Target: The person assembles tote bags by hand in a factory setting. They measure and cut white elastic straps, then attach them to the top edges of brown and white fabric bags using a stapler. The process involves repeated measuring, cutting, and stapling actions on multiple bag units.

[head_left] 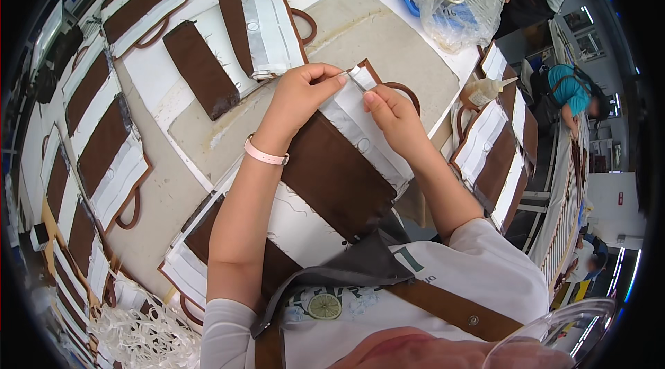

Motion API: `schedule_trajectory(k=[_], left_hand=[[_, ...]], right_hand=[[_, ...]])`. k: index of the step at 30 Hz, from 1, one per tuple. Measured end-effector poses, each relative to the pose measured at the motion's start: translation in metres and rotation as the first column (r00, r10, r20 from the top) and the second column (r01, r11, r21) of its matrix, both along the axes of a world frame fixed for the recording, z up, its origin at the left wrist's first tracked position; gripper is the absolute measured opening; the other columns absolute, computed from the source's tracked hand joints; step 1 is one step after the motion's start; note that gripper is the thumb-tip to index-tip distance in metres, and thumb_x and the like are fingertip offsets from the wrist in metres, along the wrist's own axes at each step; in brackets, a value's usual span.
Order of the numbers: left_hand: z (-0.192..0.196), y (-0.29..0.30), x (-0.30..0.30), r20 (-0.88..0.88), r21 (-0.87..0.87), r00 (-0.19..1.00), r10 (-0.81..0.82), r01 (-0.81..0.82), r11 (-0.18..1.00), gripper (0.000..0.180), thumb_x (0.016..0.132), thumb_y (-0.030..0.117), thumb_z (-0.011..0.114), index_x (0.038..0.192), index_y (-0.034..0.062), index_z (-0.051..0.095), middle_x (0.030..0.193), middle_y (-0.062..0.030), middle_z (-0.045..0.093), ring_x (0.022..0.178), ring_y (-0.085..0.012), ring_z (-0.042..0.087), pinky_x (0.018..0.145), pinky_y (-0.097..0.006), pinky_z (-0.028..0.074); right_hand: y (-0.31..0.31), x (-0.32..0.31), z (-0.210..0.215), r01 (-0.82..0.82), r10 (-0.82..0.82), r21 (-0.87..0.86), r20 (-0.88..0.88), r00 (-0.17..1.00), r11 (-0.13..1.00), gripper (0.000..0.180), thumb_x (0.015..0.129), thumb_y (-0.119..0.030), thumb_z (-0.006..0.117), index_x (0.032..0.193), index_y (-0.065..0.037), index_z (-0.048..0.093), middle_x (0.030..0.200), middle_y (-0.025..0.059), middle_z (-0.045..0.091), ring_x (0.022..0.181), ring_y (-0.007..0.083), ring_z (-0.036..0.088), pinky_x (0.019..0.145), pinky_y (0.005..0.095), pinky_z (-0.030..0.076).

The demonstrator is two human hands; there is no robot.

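In front of me lies a flat bag panel (339,168), dark brown with a white and pale grey band along one long side. A brown loop handle (406,97) sticks out past that side. My left hand (308,92) bends over the panel's far corner, thumb and forefinger pinched together at its edge. Close beside it, my right hand (393,118) grips the same corner between thumb and curled fingers. A thin dark sliver shows between the two sets of fingertips; I cannot tell whether it is a tool or the panel's edge. A pink band circles my left wrist.
Similar bag panels (260,33) lie across the table, left, far and right. A glue bottle with a pointed nozzle (481,92) rests on panels at the right. A clear plastic bag (454,9) sits far right, white strips (145,338) near left. Other people work beyond.
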State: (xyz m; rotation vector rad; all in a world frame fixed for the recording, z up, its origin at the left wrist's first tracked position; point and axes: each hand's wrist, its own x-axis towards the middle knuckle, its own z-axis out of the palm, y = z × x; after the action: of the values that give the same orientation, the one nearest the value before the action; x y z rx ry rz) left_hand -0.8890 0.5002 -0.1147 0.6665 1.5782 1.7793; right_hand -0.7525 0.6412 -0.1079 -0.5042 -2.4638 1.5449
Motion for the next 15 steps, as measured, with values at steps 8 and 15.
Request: schedule_trajectory(k=[8, 15], left_hand=[[-0.005, 0.0, -0.002, -0.077, -0.033, 0.997, 0.021, -0.024, 0.999, 0.018, 0.088, 0.016, 0.067, 0.094, -0.0013, 0.07, 0.079, 0.0039, 0.061, 0.072, -0.0038, 0.05, 0.066, -0.02, 0.04], [-0.043, 0.011, 0.0, -0.764, -0.118, 0.627, 0.148, -0.362, 0.925, 0.032, 0.084, 0.013, 0.065, 0.115, 0.0036, 0.064, 0.107, -0.0163, 0.064, 0.097, -0.0281, 0.061, 0.087, -0.036, 0.047]], right_hand=[[0.018, 0.017, 0.008, 0.087, -0.181, -0.455, -0.168, 0.969, 0.886, 0.033, 0.102, -0.032, 0.046, 0.085, -0.006, 0.055, 0.056, -0.0068, 0.036, 0.048, 0.0038, 0.03, 0.044, 0.0214, 0.024], [0.088, 0.097, 0.012, 0.446, -0.57, -0.593, -0.027, 0.821, 0.671, 0.039, 0.103, -0.037, 0.041, 0.089, -0.004, 0.053, 0.054, -0.0046, 0.032, 0.044, 0.0061, 0.028, 0.043, 0.0223, 0.024]])
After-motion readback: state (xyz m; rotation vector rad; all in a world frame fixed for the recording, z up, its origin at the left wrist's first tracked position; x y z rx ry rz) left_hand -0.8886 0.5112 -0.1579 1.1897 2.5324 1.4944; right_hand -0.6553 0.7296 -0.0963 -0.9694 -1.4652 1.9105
